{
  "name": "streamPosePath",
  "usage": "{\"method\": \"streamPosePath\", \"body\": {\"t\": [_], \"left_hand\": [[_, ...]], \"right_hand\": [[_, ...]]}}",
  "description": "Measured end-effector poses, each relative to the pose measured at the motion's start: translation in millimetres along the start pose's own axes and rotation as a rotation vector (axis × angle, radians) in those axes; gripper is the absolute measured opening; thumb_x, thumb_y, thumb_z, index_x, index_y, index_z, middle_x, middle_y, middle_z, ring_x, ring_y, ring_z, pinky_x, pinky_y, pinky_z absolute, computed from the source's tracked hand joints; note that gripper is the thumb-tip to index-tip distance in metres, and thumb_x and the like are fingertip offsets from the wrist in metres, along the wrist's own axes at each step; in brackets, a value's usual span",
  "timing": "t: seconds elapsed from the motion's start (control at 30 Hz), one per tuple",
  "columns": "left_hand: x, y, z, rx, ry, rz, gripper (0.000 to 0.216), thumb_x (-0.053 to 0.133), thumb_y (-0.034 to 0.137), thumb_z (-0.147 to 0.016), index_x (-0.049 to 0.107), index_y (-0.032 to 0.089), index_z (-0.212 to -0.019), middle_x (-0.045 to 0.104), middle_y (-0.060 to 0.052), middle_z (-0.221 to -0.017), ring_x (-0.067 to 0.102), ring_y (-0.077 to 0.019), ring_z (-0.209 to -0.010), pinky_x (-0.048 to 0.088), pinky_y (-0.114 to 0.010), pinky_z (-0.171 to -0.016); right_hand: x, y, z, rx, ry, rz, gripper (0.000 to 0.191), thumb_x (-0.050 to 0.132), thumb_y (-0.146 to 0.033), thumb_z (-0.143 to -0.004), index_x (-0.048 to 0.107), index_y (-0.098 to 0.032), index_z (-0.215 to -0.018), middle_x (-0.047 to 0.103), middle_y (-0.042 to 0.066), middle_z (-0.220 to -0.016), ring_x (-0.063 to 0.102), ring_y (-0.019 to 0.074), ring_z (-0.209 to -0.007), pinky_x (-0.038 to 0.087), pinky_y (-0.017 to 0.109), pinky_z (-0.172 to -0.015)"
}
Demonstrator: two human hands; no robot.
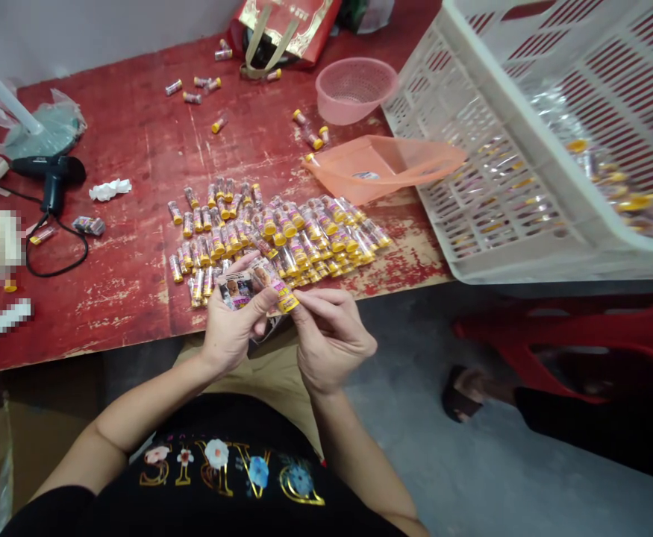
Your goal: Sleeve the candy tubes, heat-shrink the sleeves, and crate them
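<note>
Beyond the right-hand fingers (pixel 334 313), white crate (pixel 561 262) with seemingly yellow-capped tubes (pixel 635 201) inside.

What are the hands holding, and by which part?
Printed pieces: the left hand clasps them, thumb across the front; the right hand pinches one at its yellow end.

I can't read the small print on the labels (pixel 273 283) in the left hand (pixel 228 328), whose thumb covers part of them. The right hand's (pixel 331 339) palm is turned from me. The crate (pixel 555 212) runs past the top and right edges, its slats half screening the tubes (pixel 639 202) inside. 2 pixelated patches (pixel 8 319) defeat me. The right edge crops a co-worker's leg (pixel 561 421).
</note>
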State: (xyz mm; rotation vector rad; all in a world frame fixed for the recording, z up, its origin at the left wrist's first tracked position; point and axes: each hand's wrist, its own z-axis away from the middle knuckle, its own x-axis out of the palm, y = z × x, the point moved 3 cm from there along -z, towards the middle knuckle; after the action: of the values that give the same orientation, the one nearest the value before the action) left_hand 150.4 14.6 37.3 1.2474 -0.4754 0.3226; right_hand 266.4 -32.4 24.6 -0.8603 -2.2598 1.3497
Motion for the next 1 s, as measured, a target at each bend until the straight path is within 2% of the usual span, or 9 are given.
{"method": "streamPosePath", "body": {"t": [0.27, 0.37, 0.5, 0.6, 0.7, 0.77, 0.83, 0.93, 1.0], "left_hand": [[-5, 0, -20, -0.004, 0.054, 0.065, 0.073, 0.095, 0.032, -0.066, 0.063, 0.025, -0.131, 0.066, 0.006, -0.076, 0.043, 0.0002, -0.037, 0.031, -0.015, -0.036], [-4, 3, -34, -0.002, 0.047, 0.079, 0.074, 0.094, 0.034, -0.067, 0.061, 0.025, -0.133, 0.062, 0.008, -0.069, 0.042, -0.0005, -0.036, 0.028, -0.014, -0.035], [0, 14, -61, 0.001, 0.012, 0.082, 0.071, 0.092, 0.04, -0.07, 0.061, 0.023, -0.133, 0.061, 0.007, -0.065, 0.045, -0.0026, -0.04, 0.027, -0.014, -0.036], [-5, 25, -83, -0.045, 0.052, 0.143, 0.061, 0.088, 0.042, -0.074, 0.064, 0.021, -0.126, 0.071, -0.001, -0.084, 0.05, -0.0031, -0.047, 0.027, -0.013, -0.037], [-23, 28, -95, -0.117, 0.148, 0.237, 0.039, 0.078, 0.038, -0.084, 0.067, 0.017, -0.116, 0.073, -0.005, -0.092, 0.052, -0.004, -0.049, 0.03, -0.013, -0.037], [-39, 26, -96, -0.158, 0.224, 0.28, 0.029, 0.073, 0.029, -0.088, 0.068, 0.014, -0.111, 0.073, -0.006, -0.091, 0.057, -0.0057, -0.054, 0.034, -0.013, -0.039], [-55, 26, -96, -0.171, 0.3, 0.288, 0.026, 0.072, 0.023, -0.087, 0.067, 0.013, -0.111, 0.074, -0.007, -0.09, 0.062, -0.0072, -0.058, 0.04, -0.013, -0.042], [-75, 32, -97, -0.14, 0.383, 0.23, 0.033, 0.079, 0.023, -0.082, 0.067, 0.014, -0.111, 0.074, -0.006, -0.091, 0.066, -0.01, -0.063, 0.046, -0.015, -0.044], [-83, 36, -101, -0.134, 0.417, 0.18, 0.041, 0.086, 0.027, -0.076, 0.066, 0.015, -0.11, 0.075, -0.005, -0.09, 0.068, -0.0122, -0.065, 0.048, -0.015, -0.043]], "right_hand": [[15, 11, -16, -0.013, -0.044, 0.027, 0.012, 0.078, -0.018, -0.084, 0.081, -0.027, -0.092, 0.07, 0.002, -0.082, 0.069, 0.0165, -0.076, 0.057, 0.032, -0.066], [21, 9, -27, -0.059, -0.081, 0.05, 0.011, 0.077, -0.019, -0.084, 0.081, -0.027, -0.091, 0.071, 0.003, -0.081, 0.068, 0.0166, -0.074, 0.057, 0.032, -0.066], [36, 24, -77, -0.133, -0.138, 0.099, 0.008, 0.077, -0.024, -0.086, 0.081, -0.026, -0.092, 0.071, 0.003, -0.082, 0.067, 0.0169, -0.077, 0.056, 0.034, -0.07], [63, 68, -149, -0.136, -0.216, 0.228, 0.011, 0.075, -0.032, -0.086, 0.08, -0.023, -0.089, 0.069, 0.003, -0.081, 0.064, 0.017, -0.077, 0.053, 0.032, -0.07], [103, 130, -217, -0.061, -0.441, 0.573, 0.02, 0.068, -0.031, -0.089, 0.079, -0.014, -0.085, 0.07, 0.009, -0.088, 0.063, 0.0178, -0.08, 0.05, 0.032, -0.076], [125, 169, -244, -0.002, -0.633, 0.786, 0.021, 0.064, -0.024, -0.089, 0.079, -0.011, -0.085, 0.072, 0.014, -0.099, 0.065, 0.0203, -0.088, 0.048, 0.032, -0.08], [141, 198, -259, 0.041, -0.774, 0.854, 0.014, 0.069, -0.02, -0.082, 0.079, -0.012, -0.078, 0.074, 0.014, -0.095, 0.066, 0.0217, -0.088, 0.046, 0.031, -0.079], [156, 225, -283, 0.057, -0.83, 0.796, 0.014, 0.078, -0.019, -0.074, 0.073, -0.014, -0.063, 0.071, 0.01, -0.071, 0.065, 0.0208, -0.078, 0.046, 0.031, -0.076], [164, 237, -309, 0.021, -0.769, 0.72, 0.025, 0.077, -0.02, -0.08, 0.067, -0.013, -0.058, 0.068, 0.009, -0.066, 0.064, 0.019, -0.076, 0.047, 0.032, -0.077]]}}
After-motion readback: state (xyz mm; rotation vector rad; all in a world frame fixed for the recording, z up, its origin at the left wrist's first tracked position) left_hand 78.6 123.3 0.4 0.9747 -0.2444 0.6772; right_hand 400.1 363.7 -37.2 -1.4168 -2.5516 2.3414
